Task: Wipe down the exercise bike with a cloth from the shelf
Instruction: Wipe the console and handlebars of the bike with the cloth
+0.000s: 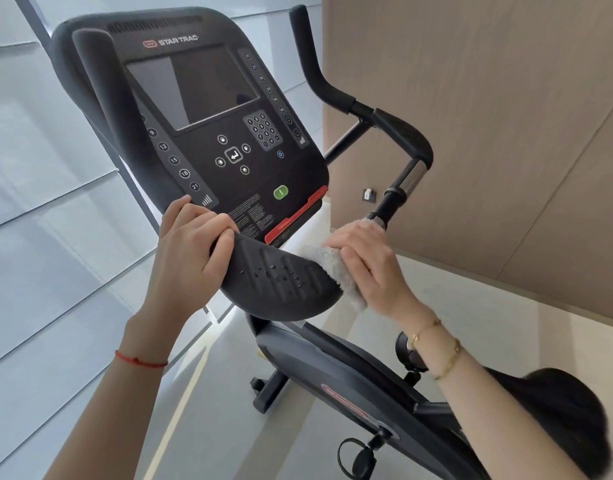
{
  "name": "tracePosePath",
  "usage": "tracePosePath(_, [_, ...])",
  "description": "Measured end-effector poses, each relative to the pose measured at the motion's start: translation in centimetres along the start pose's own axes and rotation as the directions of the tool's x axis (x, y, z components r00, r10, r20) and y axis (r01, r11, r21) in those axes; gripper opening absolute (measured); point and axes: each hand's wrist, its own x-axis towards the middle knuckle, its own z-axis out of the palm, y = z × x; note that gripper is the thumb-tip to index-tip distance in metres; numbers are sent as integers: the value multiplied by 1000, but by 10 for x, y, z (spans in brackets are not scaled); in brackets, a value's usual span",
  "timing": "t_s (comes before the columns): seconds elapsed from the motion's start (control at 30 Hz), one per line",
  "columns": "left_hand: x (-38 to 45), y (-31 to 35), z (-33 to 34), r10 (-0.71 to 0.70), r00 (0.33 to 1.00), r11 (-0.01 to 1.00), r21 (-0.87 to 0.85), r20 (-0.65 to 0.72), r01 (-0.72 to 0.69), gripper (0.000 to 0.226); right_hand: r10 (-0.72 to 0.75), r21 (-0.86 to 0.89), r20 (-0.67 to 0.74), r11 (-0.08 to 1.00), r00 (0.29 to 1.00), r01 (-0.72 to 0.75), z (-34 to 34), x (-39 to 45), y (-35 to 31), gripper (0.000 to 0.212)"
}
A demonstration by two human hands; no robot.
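Head view, looking down and forward over both arms.

Exercise bike [350, 382] fills the frame; console [208, 133] tilted up toward the wearer, dark screen, keypad and green button visible. Below the console a curved black tray [281, 282] with ridges and small holes juts out toward the person.

Left hand [191, 244]: fingers curled over the tray's near-left edge, thumb up against the console's lower corner. It grips the tray, likely to steady the console against the push of wiping from the other side.

Right hand [364, 261]: fingers curled round a bunched grey cloth [336, 268], pressing it onto the tray's right edge. Cloth sits under and to the left of the palm, between hand and plastic; a tuft shows beyond the fingertips near the handlebar post [391, 199]. Wadded, probably to give a thick pad that follows the curved rim.

Handlebar [402, 133] rises above and beyond the right hand, not touched. Seat [557, 410] lies under the right forearm, pedal [357, 459] further below.

Judgement: wiping under way, cloth already fetched; tray's right rim being done. Frame, handlebar, seat and pedal probably remain, though cleanliness can't be read from here.

Bracelets on both wrists. Shelf not in view.
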Motion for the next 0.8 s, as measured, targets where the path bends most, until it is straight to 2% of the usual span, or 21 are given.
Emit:
tracePosePath(0.13, [0, 1, 0, -7, 1000, 1000, -3, -5, 7, 29, 211, -58, 0, 976, 977, -211, -27, 36, 55, 39])
tracePosePath(0.2, [0, 1, 1, -13, 1000, 1000, -3, -12, 13, 28, 251, -103, -38, 962, 967, -254, -28, 42, 62, 43])
tracePosePath(0.33, [1, 0, 1, -20, 1000, 1000, -14, -13, 20, 30, 97, -30, -10, 995, 995, -97, -3, 14, 13, 33])
tracePosePath(0.43, [1, 0, 2, -16, 1000, 1000, -12, -5, 16, 29, -34, -1, 56, 999, 998, 34, 2, 1, 2, 35])
tracePosePath(0.5, [1, -1, 2, -17, 1000, 1000, -11, -2, 17, 28, -12, -30, 85, 999, 996, 15, -10, 14, 25, 39])
tracePosePath(0.63, [1, -1, 2, -18, 1000, 1000, -1, -1, 18, 28, 203, -134, 63, 972, 977, -193, -32, 48, 72, 51])
tracePosePath(0.7, [1, -1, 3, -22, 1000, 1000, -2, -1, 22, 28, 182, -167, 40, 971, 983, -173, -26, 44, 66, 49])
tracePosePath(0.8, [1, 0, 3, -28, 1000, 1000, -4, -10, 28, 29, 43, -53, -66, 998, 997, -46, -4, 13, 22, 35])
